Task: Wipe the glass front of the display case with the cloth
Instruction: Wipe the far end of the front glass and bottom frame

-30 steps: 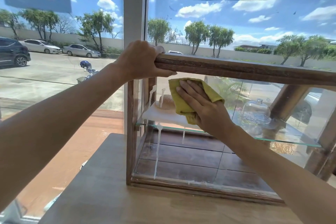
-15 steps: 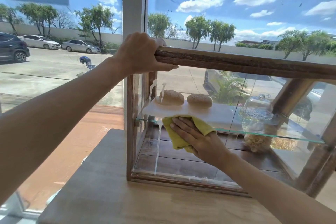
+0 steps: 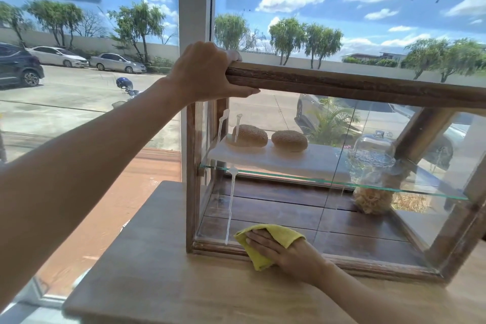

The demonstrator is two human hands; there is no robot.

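Observation:
A wooden-framed display case (image 3: 355, 85) with a glass front (image 3: 328, 218) stands on a wooden counter (image 3: 163, 271). My left hand (image 3: 205, 73) grips the top left corner of its frame. My right hand (image 3: 284, 248) presses a folded yellow cloth (image 3: 259, 252) flat against the bottom of the glass, near the lower frame rail. White streaks (image 3: 230, 208) run down the left side of the glass, just left of the cloth.
Inside the case, a glass shelf (image 3: 394, 188) carries a white board with two buns (image 3: 289, 141) and a glass dome (image 3: 373, 155). Behind the case is a large window with a white post (image 3: 194, 8). The counter's left edge drops off beside the window.
My right hand has dragged the cloth straight down the glass, from just under the top rail to the bottom rail. My left hand has stayed on the top corner.

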